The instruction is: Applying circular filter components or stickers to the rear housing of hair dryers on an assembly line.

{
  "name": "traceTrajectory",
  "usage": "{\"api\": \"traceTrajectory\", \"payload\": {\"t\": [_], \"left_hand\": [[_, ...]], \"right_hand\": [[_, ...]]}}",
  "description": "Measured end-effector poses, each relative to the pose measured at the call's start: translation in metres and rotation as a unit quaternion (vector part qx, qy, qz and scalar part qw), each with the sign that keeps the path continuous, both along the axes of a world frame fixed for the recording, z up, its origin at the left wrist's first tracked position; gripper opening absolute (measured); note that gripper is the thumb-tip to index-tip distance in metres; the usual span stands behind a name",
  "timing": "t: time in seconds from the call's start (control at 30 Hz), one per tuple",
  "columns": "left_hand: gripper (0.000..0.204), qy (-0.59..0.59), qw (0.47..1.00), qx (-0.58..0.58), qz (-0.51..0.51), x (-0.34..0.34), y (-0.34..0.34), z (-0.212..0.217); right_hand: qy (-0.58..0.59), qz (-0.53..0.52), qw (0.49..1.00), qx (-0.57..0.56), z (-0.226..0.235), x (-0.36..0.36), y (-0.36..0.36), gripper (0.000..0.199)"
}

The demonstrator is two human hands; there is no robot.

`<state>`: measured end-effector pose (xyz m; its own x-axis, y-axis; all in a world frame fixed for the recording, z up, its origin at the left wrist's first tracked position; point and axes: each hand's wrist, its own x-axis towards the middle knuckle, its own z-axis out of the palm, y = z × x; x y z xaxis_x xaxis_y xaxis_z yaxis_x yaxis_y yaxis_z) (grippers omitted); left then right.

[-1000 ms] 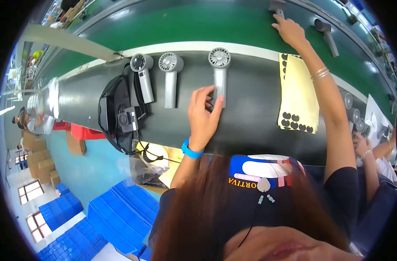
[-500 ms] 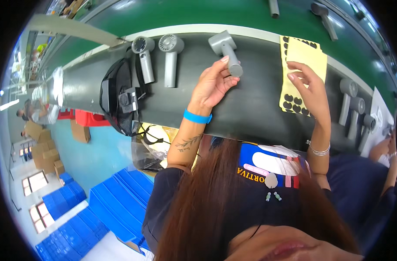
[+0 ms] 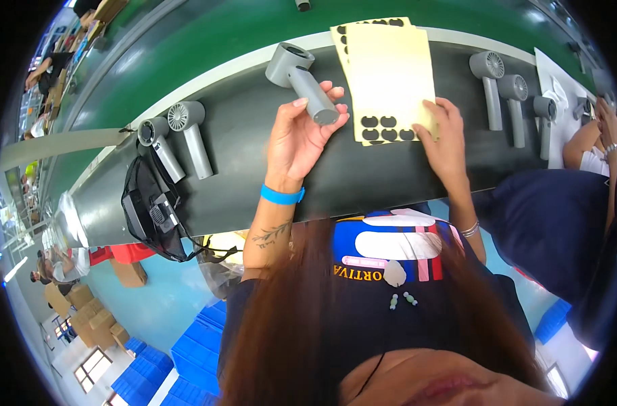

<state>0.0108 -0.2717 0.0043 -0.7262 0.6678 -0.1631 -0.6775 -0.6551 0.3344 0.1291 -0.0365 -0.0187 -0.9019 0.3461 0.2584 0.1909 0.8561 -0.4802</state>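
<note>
Head view gives me the grey fan lifted off the dark bench, its handle end pinched in my left hand, fingers curled around it and thumb on the near side, head tilted away towards the green belt. My right hand lies just beside it, fingertips pressed flat on the near corner of the yellow sheet, fingers narrow and holding nothing that I can see. Black dots sit in rows along the sheet's near edge, close to the fan's handle end. To my left, two more fans lie side by side on the bench, with a black bag just below them. To my right, three fans lie in a row, near another person's arm.
</note>
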Motion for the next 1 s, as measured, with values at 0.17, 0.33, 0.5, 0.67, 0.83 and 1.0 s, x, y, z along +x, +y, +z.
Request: {"api": "traceTrajectory", "payload": {"t": [0.17, 0.33, 0.5, 0.67, 0.83, 1.0], "left_hand": [[0.034, 0.040, 0.999, -0.029, 0.019, -0.007, 0.017, -0.004], [0.032, 0.137, 0.986, -0.090, 0.039, -0.011, 0.033, 0.010], [0.031, 0.151, 0.984, -0.096, 0.016, -0.018, 0.066, -0.005], [0.033, 0.178, 0.979, -0.097, -0.036, -0.012, 0.101, -0.024], [0.035, 0.162, 0.978, -0.118, -0.051, -0.007, 0.106, -0.042], [0.033, 0.161, 0.975, -0.146, -0.053, -0.004, 0.108, -0.044]], "right_hand": [[0.019, 0.027, 0.999, -0.033, 0.004, -0.016, -0.009, 0.035], [0.093, 0.013, 0.991, -0.099, 0.014, -0.013, -0.007, 0.023], [0.032, -0.035, 0.991, -0.128, 0.002, 0.003, -0.013, 0.016], [0.027, -0.040, 0.990, -0.132, -0.007, -0.001, -0.018, 0.014], [0.007, -0.042, 0.985, -0.164, -0.002, -0.002, -0.015, 0.014], [-0.020, -0.026, 0.988, -0.154, 0.004, -0.001, -0.009, 0.010]]}}
